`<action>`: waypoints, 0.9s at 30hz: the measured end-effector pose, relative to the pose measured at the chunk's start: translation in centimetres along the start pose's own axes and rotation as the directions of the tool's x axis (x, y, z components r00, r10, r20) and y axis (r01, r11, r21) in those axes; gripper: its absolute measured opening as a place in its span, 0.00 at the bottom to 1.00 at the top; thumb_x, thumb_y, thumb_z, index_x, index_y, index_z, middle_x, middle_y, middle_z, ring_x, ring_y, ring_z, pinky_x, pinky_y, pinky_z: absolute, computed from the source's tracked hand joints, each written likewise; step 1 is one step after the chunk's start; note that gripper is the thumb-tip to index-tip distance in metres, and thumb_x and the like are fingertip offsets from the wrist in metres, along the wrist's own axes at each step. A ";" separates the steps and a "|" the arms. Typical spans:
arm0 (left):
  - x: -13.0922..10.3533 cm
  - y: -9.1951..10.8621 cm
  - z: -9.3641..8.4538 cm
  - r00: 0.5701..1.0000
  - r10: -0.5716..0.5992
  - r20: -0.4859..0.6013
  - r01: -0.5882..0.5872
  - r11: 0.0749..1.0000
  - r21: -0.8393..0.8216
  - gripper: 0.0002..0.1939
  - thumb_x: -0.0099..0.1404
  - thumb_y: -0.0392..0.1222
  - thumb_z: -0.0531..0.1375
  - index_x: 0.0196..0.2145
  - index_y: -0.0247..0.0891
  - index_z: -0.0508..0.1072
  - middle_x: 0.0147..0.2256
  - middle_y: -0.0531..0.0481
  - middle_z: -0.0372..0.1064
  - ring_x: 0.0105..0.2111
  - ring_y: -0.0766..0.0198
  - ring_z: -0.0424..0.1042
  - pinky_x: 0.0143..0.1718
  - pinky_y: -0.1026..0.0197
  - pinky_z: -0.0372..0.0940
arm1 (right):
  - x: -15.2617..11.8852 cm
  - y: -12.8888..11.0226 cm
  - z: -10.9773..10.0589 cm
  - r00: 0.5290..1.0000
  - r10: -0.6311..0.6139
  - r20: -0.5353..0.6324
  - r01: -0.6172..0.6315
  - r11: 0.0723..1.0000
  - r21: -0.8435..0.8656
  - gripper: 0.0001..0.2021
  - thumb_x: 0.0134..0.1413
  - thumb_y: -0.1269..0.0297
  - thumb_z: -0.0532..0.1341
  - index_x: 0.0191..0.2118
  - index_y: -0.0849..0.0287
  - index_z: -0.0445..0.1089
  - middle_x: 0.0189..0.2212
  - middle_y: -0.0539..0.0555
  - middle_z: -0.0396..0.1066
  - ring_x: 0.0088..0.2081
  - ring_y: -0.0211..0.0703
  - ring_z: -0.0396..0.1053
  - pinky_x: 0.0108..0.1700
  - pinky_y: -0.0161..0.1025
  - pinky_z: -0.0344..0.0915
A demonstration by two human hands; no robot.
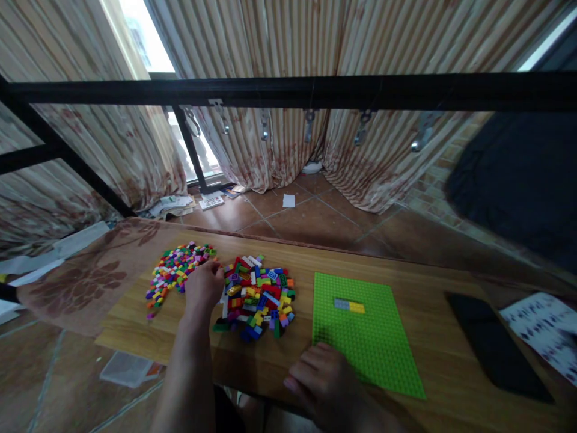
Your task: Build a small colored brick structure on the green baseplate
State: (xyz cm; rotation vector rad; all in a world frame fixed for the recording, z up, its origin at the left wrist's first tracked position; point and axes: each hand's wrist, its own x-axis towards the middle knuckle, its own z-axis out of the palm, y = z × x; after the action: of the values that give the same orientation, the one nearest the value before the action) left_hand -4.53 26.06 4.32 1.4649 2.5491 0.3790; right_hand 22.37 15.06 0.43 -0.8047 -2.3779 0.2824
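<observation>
My left hand (pixel 205 284) reaches to the near right edge of a pile of small coloured bricks (pixel 174 264). Its fingers are bent together, and their tips are hidden behind the hand, so what they hold, if anything, does not show. Just to its right lies a heap of larger building bricks (pixel 256 294) in many colours. My right hand (pixel 322 382) is at the table's near edge, beside the lower left of the green baseplate (pixel 360 349). Its fingers are curled, with no brick visible in them. On the baseplate sit a grey brick (pixel 341 304) and a yellow brick (pixel 357 307), end to end.
A dark flat slab (pixel 498 346) lies right of the baseplate on the wooden tabletop (pixel 293 255). Beyond it is a printed sheet (pixel 545 331). A black metal bar (pixel 288 93) with hanging clips crosses in front of the curtains. A clear plastic box (pixel 126 368) is on the floor.
</observation>
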 end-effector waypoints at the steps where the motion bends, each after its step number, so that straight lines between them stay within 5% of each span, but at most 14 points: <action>1: 0.0 0.0 -0.1 1.000 -0.003 -0.007 0.003 1.000 0.002 0.17 0.63 0.43 0.53 0.44 0.38 0.77 0.43 0.41 0.76 0.44 0.51 0.73 0.43 0.57 0.64 | 0.0 0.0 0.0 1.000 -0.001 0.003 0.001 1.000 -0.002 0.16 0.63 0.64 0.50 0.24 0.58 0.63 0.20 0.49 0.66 0.24 0.37 0.60 0.30 0.39 0.47; 6: -0.2 -0.5 -0.9 0.996 -0.034 -0.083 0.030 0.998 -0.049 0.18 0.62 0.43 0.53 0.44 0.36 0.77 0.41 0.40 0.77 0.43 0.50 0.74 0.43 0.55 0.65 | 0.1 0.0 -0.1 1.000 0.006 0.026 -0.006 1.000 -0.010 0.17 0.64 0.64 0.49 0.24 0.58 0.63 0.20 0.49 0.66 0.24 0.37 0.60 0.30 0.39 0.48; 10: -0.4 -0.7 -1.1 0.987 -0.062 -0.147 0.019 0.960 -0.278 0.18 0.58 0.44 0.56 0.43 0.37 0.77 0.39 0.43 0.77 0.38 0.53 0.75 0.39 0.57 0.68 | 0.2 0.0 -0.4 0.999 0.017 0.030 -0.016 0.999 -0.027 0.18 0.64 0.64 0.48 0.23 0.58 0.63 0.19 0.49 0.65 0.24 0.37 0.60 0.30 0.39 0.49; 17: -2.7 2.6 -0.8 0.980 0.201 0.009 -0.101 0.530 -0.842 0.20 0.52 0.43 0.60 0.42 0.32 0.76 0.38 0.44 0.77 0.38 0.57 0.75 0.41 0.58 0.69 | 0.3 0.4 -0.9 1.000 0.029 0.001 -0.029 0.999 -0.045 0.19 0.66 0.63 0.48 0.23 0.58 0.63 0.19 0.49 0.65 0.24 0.37 0.59 0.29 0.39 0.48; 22: -5.7 6.3 0.9 0.854 0.489 0.175 -0.067 0.437 -0.897 0.15 0.56 0.44 0.60 0.39 0.34 0.75 0.38 0.46 0.76 0.37 0.60 0.74 0.40 0.59 0.69 | 0.5 0.9 -1.7 0.995 0.100 -0.026 -0.101 0.994 -0.053 0.19 0.66 0.62 0.49 0.23 0.58 0.64 0.20 0.49 0.66 0.24 0.37 0.60 0.31 0.39 0.50; 27: -8.0 9.0 3.2 0.719 0.669 0.187 -0.160 0.422 -0.893 0.13 0.60 0.37 0.56 0.42 0.35 0.74 0.36 0.48 0.75 0.36 0.63 0.73 0.40 0.63 0.68 | 0.4 2.1 -2.4 0.951 0.281 -0.128 -0.291 0.954 -0.070 0.19 0.65 0.63 0.51 0.22 0.58 0.63 0.19 0.48 0.64 0.24 0.36 0.61 0.31 0.37 0.51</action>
State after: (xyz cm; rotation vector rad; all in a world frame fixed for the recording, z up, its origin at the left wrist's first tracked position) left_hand 7.76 23.94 4.28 1.4701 1.1420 0.9548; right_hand 24.63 16.98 1.75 -1.1789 -2.1746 0.2407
